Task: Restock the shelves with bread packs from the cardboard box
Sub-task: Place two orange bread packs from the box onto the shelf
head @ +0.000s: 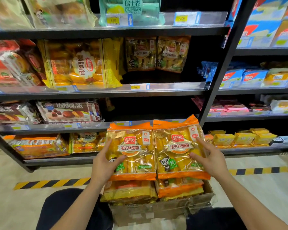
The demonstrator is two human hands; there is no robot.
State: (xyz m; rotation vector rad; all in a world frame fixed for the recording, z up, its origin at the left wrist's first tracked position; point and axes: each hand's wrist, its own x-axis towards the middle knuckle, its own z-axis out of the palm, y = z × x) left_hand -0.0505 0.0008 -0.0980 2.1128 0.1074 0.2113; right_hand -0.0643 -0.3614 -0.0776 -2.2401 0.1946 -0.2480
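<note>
Two orange-and-gold bread packs are held upright side by side above the cardboard box (158,211). My left hand (105,165) grips the left bread pack (136,153) at its lower left edge. My right hand (209,158) grips the right bread pack (175,150) at its right edge. More packs of the same kind lie stacked inside the box (128,191). On the second shelf, two matching packs (156,53) stand at the back, with dark empty room in front of and beside them.
Black shelves (98,92) hold other bread and cake packs on the left. The third shelf has a dark gap right of the chocolate pie packs (68,112). A second shelving unit (256,90) stands on the right. Yellow-black floor tape (51,183) runs below; my knees flank the box.
</note>
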